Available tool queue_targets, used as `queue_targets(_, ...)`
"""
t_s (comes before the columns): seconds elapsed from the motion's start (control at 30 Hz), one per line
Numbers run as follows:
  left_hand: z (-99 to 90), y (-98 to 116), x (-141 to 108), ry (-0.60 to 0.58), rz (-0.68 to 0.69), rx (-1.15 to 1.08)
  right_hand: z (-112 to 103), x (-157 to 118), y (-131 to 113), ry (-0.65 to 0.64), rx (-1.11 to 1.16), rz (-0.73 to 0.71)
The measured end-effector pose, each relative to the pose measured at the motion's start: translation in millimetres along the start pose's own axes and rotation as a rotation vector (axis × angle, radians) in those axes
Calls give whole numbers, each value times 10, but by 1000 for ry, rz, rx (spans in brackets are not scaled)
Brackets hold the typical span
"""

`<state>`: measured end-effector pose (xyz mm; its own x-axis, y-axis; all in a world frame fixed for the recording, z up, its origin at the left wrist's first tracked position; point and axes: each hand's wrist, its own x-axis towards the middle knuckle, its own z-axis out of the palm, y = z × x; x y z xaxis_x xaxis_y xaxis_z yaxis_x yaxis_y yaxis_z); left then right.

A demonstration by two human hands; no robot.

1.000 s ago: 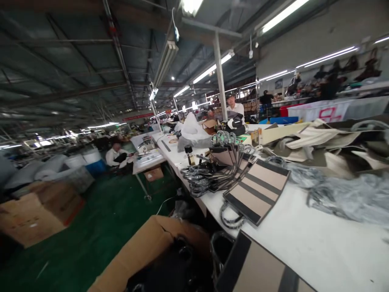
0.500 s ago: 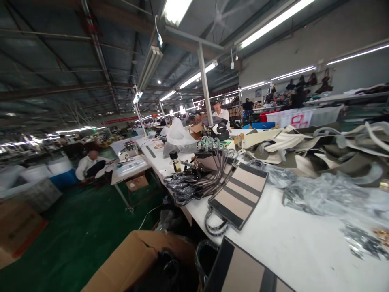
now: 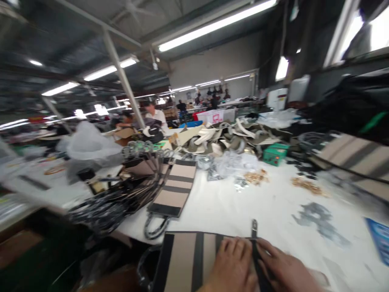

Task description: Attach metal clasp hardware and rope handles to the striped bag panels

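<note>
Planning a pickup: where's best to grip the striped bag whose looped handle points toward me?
Probably the looped handle, from the near side: it juts past the near end of the striped bag, whose flat-lying body offers less to pinch.

White surface (image 3: 219, 215), cluttered. Grey wall (image 3: 212, 61) at back, tube light (image 3: 217, 26) lit overhead, dark ceiling. Pale post (image 3: 123, 77) leans in view, left of centre. Bright window (image 3: 379, 30) upper right; green floor (image 3: 60, 259) lower left, blurred.
</note>
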<state>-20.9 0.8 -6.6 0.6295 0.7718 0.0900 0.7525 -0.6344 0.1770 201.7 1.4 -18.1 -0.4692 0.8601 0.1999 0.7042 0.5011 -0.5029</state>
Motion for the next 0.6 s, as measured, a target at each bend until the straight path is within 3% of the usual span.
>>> queue_targets(0.13,-40,-101,-3,39,13,-87,-313,91,-205,-99,-120,167)
queue_targets(0.27,-83,-119,-20,73,-7,-111,-638,196,-218,-7,-111,284)
queue_targets(0.37,-82,-118,-6,92,1,-116,-877,207,56,41,-167,407)
queue_targets(0.6,-24,-149,9,167,35,-85,-1342,185,999,1,-292,719)
